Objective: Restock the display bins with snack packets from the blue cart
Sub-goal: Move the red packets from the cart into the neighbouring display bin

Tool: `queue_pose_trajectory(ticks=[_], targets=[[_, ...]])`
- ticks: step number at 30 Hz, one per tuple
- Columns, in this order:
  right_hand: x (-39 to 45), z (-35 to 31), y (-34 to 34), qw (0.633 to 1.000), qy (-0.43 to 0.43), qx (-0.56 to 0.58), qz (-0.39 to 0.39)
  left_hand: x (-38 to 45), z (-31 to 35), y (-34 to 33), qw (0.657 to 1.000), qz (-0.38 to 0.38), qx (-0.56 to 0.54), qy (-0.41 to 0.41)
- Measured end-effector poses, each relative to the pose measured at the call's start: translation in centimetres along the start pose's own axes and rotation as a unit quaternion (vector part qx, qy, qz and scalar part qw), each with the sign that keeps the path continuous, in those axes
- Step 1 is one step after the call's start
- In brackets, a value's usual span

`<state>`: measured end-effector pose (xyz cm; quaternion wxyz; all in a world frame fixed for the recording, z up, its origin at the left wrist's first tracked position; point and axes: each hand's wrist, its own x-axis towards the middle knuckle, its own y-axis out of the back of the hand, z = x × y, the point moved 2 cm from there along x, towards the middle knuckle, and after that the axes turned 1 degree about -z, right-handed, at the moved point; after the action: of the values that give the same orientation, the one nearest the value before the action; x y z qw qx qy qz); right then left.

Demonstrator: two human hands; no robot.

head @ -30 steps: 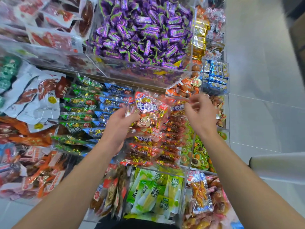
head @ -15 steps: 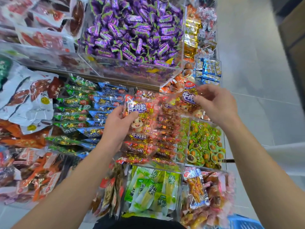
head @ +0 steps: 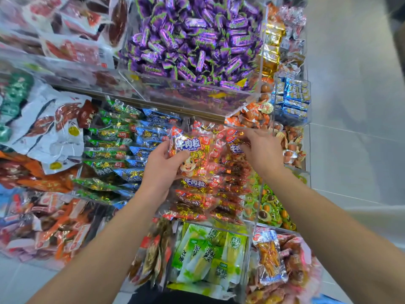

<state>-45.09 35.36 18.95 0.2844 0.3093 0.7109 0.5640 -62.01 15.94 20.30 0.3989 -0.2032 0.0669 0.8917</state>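
Observation:
My left hand [head: 163, 170] grips a clear red-and-gold beef cube packet [head: 192, 154] with a cartoon calf, held upright over the middle bin [head: 210, 219], which is stacked with several more of the same packets. My right hand [head: 262, 153] holds a second beef cube packet [head: 235, 145] at the bin's far right side, fingers curled on its edge. A sliver of the blue cart [head: 326, 300] shows at the bottom right corner.
Clear acrylic bins surround the middle one: purple candies [head: 192, 38] above, green and blue packets [head: 114, 148] to the left, green bamboo shoot packs [head: 208, 257] below, small green-wrapped snacks [head: 269, 207] to the right. Grey tiled floor [head: 355, 106] lies right of the rack.
My right hand has brought its packet left and down from beside the rack to the beef cube bin. My left hand keeps its packet in about the same place.

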Motion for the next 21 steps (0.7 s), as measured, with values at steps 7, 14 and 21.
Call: queue_pose_trajectory(ticks=[7,14,21], targets=[[-0.5,0.1,-1.4,0.998,-0.038,-0.024,0.043,-0.3,0.3,-0.1,1.000,0.014,0.003,0.022],[-1.2,0.9,-0.5,0.994,-0.025,0.061,0.082,-0.7,-0.1,-0.3,0.999,0.020,0.015,0.028],[-2.0,1.5,0.0,0.993,-0.061,0.033,0.099,-0.9,-0.3,-0.6,1.000,0.022,0.007,0.018]])
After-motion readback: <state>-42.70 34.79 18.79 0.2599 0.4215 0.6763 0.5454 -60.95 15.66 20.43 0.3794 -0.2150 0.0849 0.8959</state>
